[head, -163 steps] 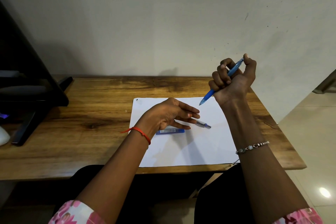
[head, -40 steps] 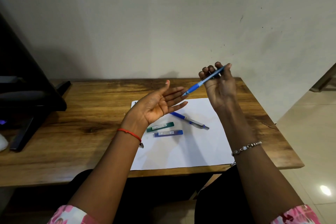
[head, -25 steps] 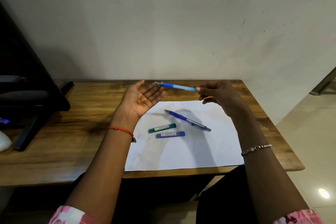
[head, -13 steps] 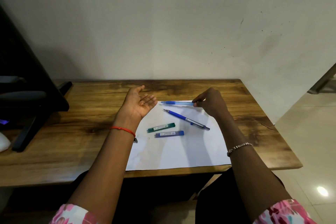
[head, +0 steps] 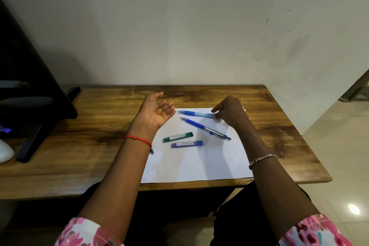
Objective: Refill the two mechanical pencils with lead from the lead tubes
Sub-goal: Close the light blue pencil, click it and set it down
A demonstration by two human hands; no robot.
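A light blue mechanical pencil (head: 194,113) lies on the white paper sheet (head: 199,162), tip pointing left. My right hand (head: 228,112) pinches its rear end between thumb and fingers. My left hand (head: 156,112) hovers palm up, fingers apart and holding nothing, just left of the pencil's tip. A darker blue mechanical pencil (head: 205,128) lies diagonally on the sheet just below. Nearer me rest a green lead tube (head: 178,137) and a blue lead tube (head: 187,144), both lying flat and parallel.
The wooden desk (head: 89,146) stands against a grey wall. A black monitor stand (head: 40,110) takes up the left side, with a white object (head: 5,151) at the far left edge. The tiled floor (head: 339,156) shows on the right.
My right hand has brought the light blue pencil down from the air onto the paper. My left hand has stayed palm up, drifting slightly lower.
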